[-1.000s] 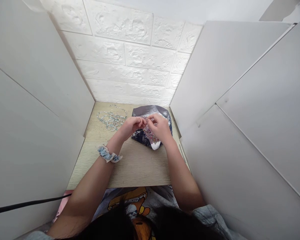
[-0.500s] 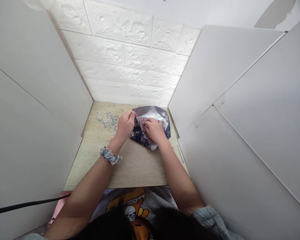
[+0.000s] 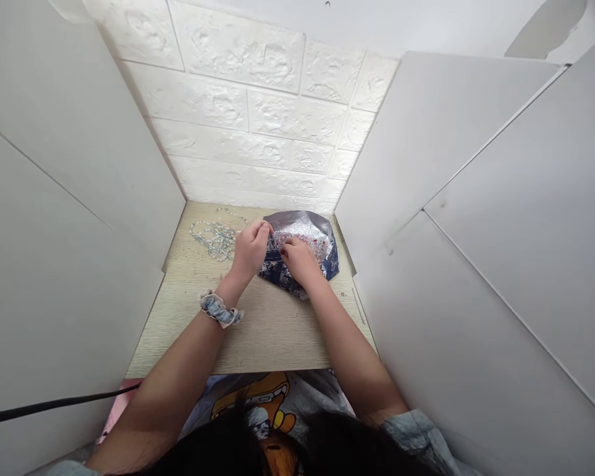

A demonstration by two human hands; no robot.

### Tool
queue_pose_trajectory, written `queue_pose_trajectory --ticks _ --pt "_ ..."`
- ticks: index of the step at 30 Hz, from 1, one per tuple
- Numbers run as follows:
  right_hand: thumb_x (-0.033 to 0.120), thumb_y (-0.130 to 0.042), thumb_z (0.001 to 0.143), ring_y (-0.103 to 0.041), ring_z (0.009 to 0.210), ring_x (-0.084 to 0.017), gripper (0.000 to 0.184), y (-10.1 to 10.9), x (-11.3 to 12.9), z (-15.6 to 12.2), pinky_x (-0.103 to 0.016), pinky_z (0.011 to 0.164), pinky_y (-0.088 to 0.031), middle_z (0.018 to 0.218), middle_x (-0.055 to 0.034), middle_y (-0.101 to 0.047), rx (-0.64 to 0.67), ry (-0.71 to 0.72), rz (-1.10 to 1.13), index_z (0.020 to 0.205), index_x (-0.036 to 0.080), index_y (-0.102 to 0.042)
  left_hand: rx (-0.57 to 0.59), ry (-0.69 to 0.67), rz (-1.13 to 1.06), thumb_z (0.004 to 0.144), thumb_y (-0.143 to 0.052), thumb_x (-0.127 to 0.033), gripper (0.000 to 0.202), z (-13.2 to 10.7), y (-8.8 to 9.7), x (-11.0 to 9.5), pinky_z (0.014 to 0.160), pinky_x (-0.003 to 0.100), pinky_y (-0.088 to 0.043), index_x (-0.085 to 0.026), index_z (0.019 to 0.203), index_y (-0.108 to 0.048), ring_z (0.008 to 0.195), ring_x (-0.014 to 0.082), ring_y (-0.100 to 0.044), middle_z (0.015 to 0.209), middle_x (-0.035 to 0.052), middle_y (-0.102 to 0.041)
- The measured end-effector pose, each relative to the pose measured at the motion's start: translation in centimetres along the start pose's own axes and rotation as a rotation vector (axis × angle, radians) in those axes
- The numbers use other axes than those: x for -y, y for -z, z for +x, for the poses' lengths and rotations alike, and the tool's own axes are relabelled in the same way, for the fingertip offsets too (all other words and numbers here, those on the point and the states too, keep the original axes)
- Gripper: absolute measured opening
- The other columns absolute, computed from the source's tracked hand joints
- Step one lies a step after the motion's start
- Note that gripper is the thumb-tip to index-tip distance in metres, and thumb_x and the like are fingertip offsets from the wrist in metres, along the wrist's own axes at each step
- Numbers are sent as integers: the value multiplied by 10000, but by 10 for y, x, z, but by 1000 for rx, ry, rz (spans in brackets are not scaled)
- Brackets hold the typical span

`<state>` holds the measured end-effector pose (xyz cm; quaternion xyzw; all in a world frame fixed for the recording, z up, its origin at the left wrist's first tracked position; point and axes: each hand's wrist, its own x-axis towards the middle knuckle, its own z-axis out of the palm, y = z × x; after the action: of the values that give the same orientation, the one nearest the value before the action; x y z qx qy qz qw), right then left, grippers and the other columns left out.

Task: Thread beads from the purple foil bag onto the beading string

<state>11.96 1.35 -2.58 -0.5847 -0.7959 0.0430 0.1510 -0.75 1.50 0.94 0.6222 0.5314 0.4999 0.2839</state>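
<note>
White brick-textured wall [image 3: 272, 106] is standing behind a pale wood-grain table [image 3: 272, 340], with white panels [image 3: 69, 165] flanking both sides. Dark blue patterned pouch [image 3: 276, 272] is lying toward the back of the table, right of centre; silvery lining [image 3: 307, 227] is showing, small pink and red beads [image 3: 322, 246] resting on it. Left hand [image 3: 249, 251] is sitting at the pouch's left edge, thumb and fingers pinching together; anything between them is too small to make out. Right hand [image 3: 302, 264] is reaching over the pouch, fingers curling partway, tips by the beads; can't tell whether they're gripping any. Pale blue-and-white bead strands [image 3: 214, 239] are lying tangled left of the left hand. Blue scrunchie [image 3: 221, 309] is circling the left wrist. Thin stick [image 3: 358, 304] is lying along the table's right edge.
</note>
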Motion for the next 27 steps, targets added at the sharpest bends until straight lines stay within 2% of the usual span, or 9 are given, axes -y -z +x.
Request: queue_pose_trajectory --ticks 4,9,14,19,22,27 --pt "204 -387 832 -503 873 -176 231 -1 2 0 -297 761 -369 974 -80 -565 -8 3 -6 868 163 -611 69 -67 58 766 -350 -259 226 1 1 1 565 227 -320 -170 606 -482 587 109 -446 573 -14 -478" --pt "193 -367 838 -488 953 -171 256 -5 0 -1 -282 815 -358 1069 -82 -546 -7 36 54 937 164 -601 176 -55 154 741 -364 -241 219 0 -1 0 607 236 -335 -170 588 -502 633 124 -483 599 -10 -528" --pt "163 -380 822 -464 1017 -161 254 -7 -1 1 -273 845 -348 1124 -72 -524 13 38 101 944 177 -602 177 -44 151 741 -361 -253 230 0 -1 1 638 240 -361 -173 605 -528 677 139 -514 650 3 -576" --pt "187 -356 834 -476 986 -158 272 -6 -1 2 -265 838 -355 1103 -63 -538 11 28 104 912 171 -615 143 -41 150 759 -356 -292 262 2 0 3 650 246 -374 -169 664 -567 696 145 -524 690 14 -599" --pt "202 -390 822 -473 973 -170 245 -4 -4 1 -277 832 -358 1080 -73 -541 5 -7 70 886 172 -624 120 -23 123 757 -354 -314 274 3 0 5 624 243 -377 -167 679 -571 656 139 -508 636 7 -572" --pt "156 -413 798 -429 1032 -196 232 -1 -12 -1 -297 841 -350 1118 -99 -503 -5 -85 22 865 170 -635 142 51 6 718 -346 -270 227 2 -2 8 487 230 -342 -176 585 -503 486 118 -414 455 -22 -414"
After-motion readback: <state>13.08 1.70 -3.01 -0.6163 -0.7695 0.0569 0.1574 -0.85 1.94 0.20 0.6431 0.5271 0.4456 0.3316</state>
